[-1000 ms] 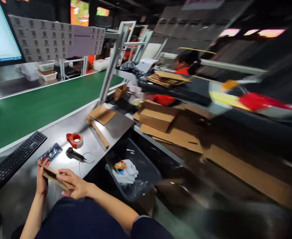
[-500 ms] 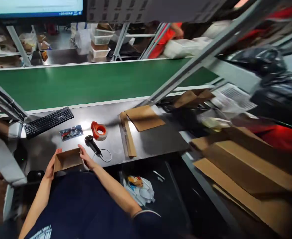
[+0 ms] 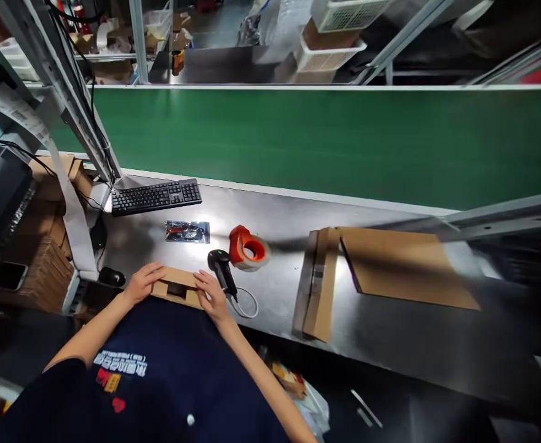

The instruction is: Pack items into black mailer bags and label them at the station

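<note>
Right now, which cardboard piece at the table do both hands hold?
The small box, between the left hand and the right hand; the long narrow piece and the flat sheet lie apart from the hands, on the metal table.

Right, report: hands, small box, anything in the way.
Left hand and right hand gripping small cardboard box, one at each end. Dark gap showing in box. Possible obstacle: black scanner, close by right hand.

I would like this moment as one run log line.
left hand: holds box, left end | right hand: holds box, right end | scanner: beside tape dispenser
</note>
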Demonstrator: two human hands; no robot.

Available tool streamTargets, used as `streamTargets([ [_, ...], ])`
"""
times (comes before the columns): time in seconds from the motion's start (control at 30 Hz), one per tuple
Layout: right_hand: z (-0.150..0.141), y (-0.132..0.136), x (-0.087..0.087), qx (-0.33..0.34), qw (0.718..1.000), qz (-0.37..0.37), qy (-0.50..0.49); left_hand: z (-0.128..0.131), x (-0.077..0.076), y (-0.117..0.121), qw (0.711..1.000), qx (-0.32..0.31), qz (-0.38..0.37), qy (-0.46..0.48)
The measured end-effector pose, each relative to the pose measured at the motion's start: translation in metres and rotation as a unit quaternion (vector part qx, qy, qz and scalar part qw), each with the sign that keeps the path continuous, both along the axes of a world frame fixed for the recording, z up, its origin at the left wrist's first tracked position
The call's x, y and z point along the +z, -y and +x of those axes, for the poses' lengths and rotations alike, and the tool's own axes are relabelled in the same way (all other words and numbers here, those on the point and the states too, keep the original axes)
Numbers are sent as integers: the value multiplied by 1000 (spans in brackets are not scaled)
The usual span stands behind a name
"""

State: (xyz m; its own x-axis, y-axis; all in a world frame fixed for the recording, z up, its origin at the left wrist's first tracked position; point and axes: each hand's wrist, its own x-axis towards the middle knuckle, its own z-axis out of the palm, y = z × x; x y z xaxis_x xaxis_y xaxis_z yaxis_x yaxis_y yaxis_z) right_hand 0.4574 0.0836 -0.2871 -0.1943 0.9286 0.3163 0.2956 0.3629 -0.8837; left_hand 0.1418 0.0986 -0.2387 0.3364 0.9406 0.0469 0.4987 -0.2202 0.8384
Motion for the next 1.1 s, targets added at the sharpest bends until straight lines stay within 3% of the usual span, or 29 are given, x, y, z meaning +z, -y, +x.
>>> streamTargets([
  [0.13,28,4,18,126,985,-14,113,-21,19,-4,992,-93,-63,-55],
  [0.2,29,5,24,132,982,-29,133,-20,22,-7,989,-103,-104,-20],
  [0.37,-8,0,22,-51,997,-47,44,6,8,-13,987,78,-116,84],
  [0.43,-18,-1,18,-90,995,-37,35,14,5,-14,982,112,-113,100],
  [0.5,-19,0,15,-91,995,-20,44,17,6,-15,982,112,-114,103],
  [0.6,-6,2,10,-37,995,24,85,19,9,-16,981,109,-120,108],
  [0.73,12,2,5,31,988,51,142,24,2,-22,960,157,-171,156],
  [0.8,20,-1,1,-6,988,22,151,25,-4,-26,945,170,-217,176],
  [0.83,25,-4,-2,-61,986,-3,153,25,-6,-29,941,168,-234,180],
  [0.9,41,-16,-7,-222,957,-73,174,23,-8,-34,940,155,-246,180],
  [0.97,61,-33,-12,-347,892,-156,242,20,-9,-40,942,137,-247,179],
  [1.03,80,-55,-12,-358,842,-223,336,19,-8,-48,945,120,-247,179],
  [1.1,93,-78,-10,-298,820,-251,419,19,-7,-57,947,106,-247,177],
])
